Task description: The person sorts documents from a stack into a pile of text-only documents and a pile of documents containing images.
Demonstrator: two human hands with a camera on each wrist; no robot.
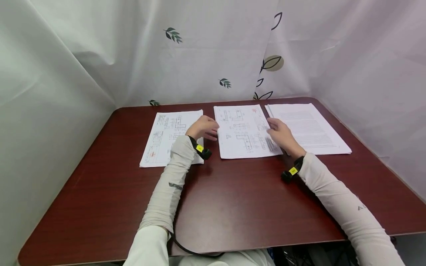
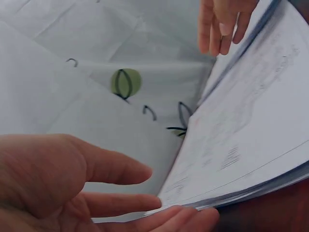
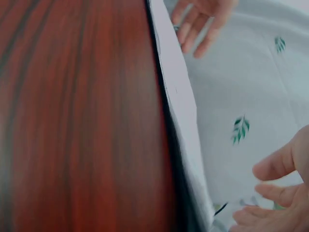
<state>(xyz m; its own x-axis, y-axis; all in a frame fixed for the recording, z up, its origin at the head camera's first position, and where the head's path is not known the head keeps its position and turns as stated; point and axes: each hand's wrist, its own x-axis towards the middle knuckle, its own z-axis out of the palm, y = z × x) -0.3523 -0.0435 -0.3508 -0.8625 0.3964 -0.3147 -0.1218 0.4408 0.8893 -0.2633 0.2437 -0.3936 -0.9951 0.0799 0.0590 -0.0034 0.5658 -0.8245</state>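
A stack of printed sheets with technical drawings lies in the middle of the table's far half. My left hand is beside its left edge, fingers extended and thumb apart. In the left wrist view, that hand's fingertips are at the edge of the sheets; whether they press on it I cannot tell. Across the stack, my right hand is at the right edge with loosely bent fingers. The right wrist view shows the right hand with thumb and fingers apart, gripping nothing.
Another stack of drawings lies on the left, partly under the left forearm. To the right is a stack of text pages. All rest on a dark red-brown table, with a white patterned curtain behind it.
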